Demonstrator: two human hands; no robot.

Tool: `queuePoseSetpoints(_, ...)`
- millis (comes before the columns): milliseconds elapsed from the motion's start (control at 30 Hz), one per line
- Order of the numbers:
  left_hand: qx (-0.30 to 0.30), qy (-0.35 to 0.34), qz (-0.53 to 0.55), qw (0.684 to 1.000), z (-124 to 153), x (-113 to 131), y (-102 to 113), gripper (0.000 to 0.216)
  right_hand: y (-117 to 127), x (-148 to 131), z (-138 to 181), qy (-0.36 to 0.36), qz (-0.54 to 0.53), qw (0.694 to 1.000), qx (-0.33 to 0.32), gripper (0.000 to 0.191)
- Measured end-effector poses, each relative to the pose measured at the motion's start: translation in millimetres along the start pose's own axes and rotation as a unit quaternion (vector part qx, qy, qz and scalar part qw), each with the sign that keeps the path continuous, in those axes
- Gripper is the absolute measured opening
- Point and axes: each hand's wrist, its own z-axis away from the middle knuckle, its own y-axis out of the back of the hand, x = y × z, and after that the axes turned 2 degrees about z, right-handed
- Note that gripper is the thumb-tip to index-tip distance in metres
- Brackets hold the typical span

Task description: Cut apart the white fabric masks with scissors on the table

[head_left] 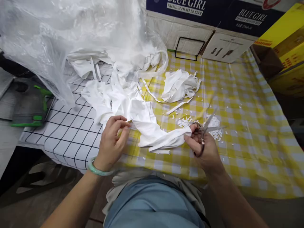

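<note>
My left hand [113, 136], with a green bangle on the wrist, pinches the edge of a white cloth piece [147, 126] that lies on the table in front of me. My right hand [201, 145] grips a pair of scissors [206, 133], blades pointing away to the right, and also touches the cloth's right end. A heap of small white clippings [213, 122] lies just beyond the scissors on the yellow checked tablecloth [249, 126].
More white cloth pieces [180, 85] lie farther back, some spilling from a big clear plastic bag [78, 34] at the left. A white grid-patterned cloth [68, 126] covers the table's left part. Cardboard boxes [213, 28] stand along the back; yellow boxes [287, 47] at right.
</note>
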Motion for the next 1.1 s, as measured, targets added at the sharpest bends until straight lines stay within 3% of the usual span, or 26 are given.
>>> queuePoseSetpoints(100,0.015,-0.055,-0.105,0.993,-14.0,-24.5,0.2,0.023,12.6,-17.5,18.2,0.020,-0.010,0.997,-0.074,0.023)
queuePoseSetpoints(200,0.010,-0.121,-0.164,0.979,-50.8,-34.2,-13.1,0.042,21.5,-22.3,39.3,0.033,-0.021,0.991,-0.128,0.020)
queuePoseSetpoints(300,-0.072,-0.195,-0.166,0.964,-99.0,-32.9,-32.2,0.053,28.6,-13.6,49.0,0.017,0.023,0.988,-0.149,0.018)
queuePoseSetpoints(433,-0.219,-0.285,-0.132,0.924,-138.0,-24.8,-54.8,0.025,35.1,-2.7,44.3,0.005,0.133,0.980,-0.150,0.016)
queuePoseSetpoints(567,-0.256,-0.309,-0.095,0.911,-135.9,-9.8,-56.1,0.012,22.8,-0.5,24.4,0.115,0.196,0.971,-0.078,0.028)
queuePoseSetpoints(667,-0.225,-0.289,-0.079,0.927,-117.6,9.4,-36.6,0.014,-7.7,3.3,2.2,0.154,0.198,0.968,-0.020,0.026)
queuePoseSetpoints(733,-0.190,-0.248,-0.062,0.948,-99.7,21.2,-14.1,0.013,-30.8,8.8,-10.8,0.143,0.222,0.964,-0.027,0.021)
queuePoseSetpoints(833,-0.178,-0.098,0.007,0.979,-68.6,26.4,23.4,0.009,-51.7,16.8,-20.7,0.092,0.217,0.970,-0.066,0.010)
queuePoseSetpoints(900,-0.252,0.014,0.046,0.966,-49.1,22.1,39.6,0.010,-52.6,16.5,-21.9,0.049,0.157,0.982,-0.091,0.010)
queuePoseSetpoints(1000,-0.362,0.092,0.128,0.919,-28.2,17.4,35.6,0.013,-44.3,4.0,-22.8,-0.009,0.101,0.982,-0.159,0.017)
queuePoseSetpoints(1100,-0.373,0.089,0.248,0.889,-19.5,25.8,5.4,0.046,-38.2,-13.3,-26.3,-0.040,0.125,0.966,-0.225,0.018)
